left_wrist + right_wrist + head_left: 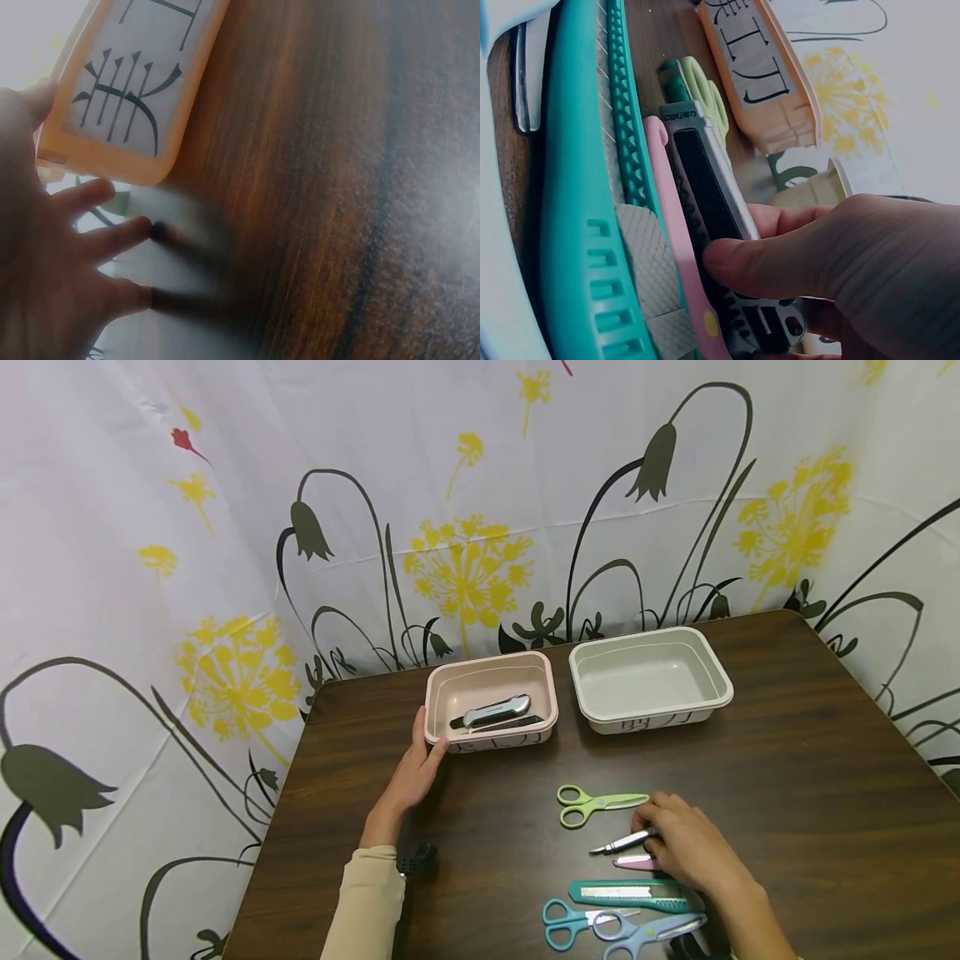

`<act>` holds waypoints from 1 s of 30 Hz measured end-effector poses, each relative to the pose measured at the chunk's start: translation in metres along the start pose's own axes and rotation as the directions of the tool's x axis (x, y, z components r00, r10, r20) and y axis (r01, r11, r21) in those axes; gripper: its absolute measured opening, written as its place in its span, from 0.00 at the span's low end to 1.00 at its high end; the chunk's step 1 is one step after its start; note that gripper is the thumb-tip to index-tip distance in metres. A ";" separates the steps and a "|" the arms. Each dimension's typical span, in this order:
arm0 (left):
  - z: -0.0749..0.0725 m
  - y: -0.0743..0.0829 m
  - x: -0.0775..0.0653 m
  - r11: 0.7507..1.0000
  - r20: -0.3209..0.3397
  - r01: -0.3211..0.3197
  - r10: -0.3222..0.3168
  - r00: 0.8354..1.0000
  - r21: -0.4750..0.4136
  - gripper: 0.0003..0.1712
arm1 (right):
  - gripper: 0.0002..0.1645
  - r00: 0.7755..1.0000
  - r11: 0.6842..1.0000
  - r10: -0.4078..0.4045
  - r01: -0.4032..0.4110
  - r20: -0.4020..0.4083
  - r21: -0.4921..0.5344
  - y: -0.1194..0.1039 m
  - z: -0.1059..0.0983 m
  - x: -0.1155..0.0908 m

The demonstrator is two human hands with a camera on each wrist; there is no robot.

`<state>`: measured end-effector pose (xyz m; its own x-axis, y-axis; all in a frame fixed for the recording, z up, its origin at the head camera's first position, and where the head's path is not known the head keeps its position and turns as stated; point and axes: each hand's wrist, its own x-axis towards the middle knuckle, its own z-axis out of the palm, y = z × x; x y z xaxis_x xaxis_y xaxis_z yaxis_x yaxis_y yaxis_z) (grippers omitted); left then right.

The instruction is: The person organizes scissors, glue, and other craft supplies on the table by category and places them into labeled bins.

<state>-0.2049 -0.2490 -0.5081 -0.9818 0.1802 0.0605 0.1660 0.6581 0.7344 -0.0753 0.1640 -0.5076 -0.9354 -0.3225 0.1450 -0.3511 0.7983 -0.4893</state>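
My left hand (414,772) rests against the near left corner of a pink plastic box (517,741), its fingers straight and spread in the left wrist view. Inside that box lie a silver and black utility knife (495,712) and a slim black cutter (517,724). With thumb and fingers my right hand (686,843) pinches another silver and black utility knife (712,180), its tip pointing left in the head view. Right beside it is a pink cutter (676,225). Green scissors (592,804) lie just beyond the right hand.
A pale grey-green box (660,718) stands right of the pink one, both bearing written labels. Nearer me lie a large teal cutter (630,893), blue scissors (566,924) and lilac-blue scissors (660,931). Behind the dark wooden table (810,760) hangs a flower-print curtain (420,443).
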 end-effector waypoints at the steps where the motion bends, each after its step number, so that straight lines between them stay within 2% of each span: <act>1: 0.001 0.000 0.000 1.000 -0.001 0.001 -0.001 1.000 0.002 0.44 | 0.21 1.000 1.000 -0.004 0.004 -0.006 -0.003 0.000 0.001 0.000; 9: 0.001 0.000 -0.001 1.000 -0.007 0.018 -0.018 1.000 0.002 0.44 | 0.23 0.999 0.999 -0.031 0.031 0.007 0.021 0.003 0.000 -0.001; 17: 0.002 0.001 -0.001 1.000 -0.005 0.007 -0.007 1.000 0.002 0.44 | 0.19 0.997 0.996 -0.074 0.073 0.015 0.050 0.003 -0.005 0.001; 23: 0.001 0.002 0.000 1.000 -0.015 0.005 -0.005 1.000 0.007 0.44 | 0.17 0.998 0.996 -0.061 0.063 -0.029 0.057 -0.001 -0.012 0.010; 30: 0.002 0.000 0.000 1.000 -0.015 0.000 0.000 1.000 0.004 0.44 | 0.15 0.983 0.993 -0.116 0.120 -0.144 0.017 -0.004 -0.020 0.031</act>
<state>-0.2044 -0.2479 -0.5093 -0.9830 0.1694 0.0707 0.1666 0.6612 0.7315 -0.1040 0.1610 -0.4843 -0.8845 -0.3368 0.3228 -0.4600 0.7452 -0.4828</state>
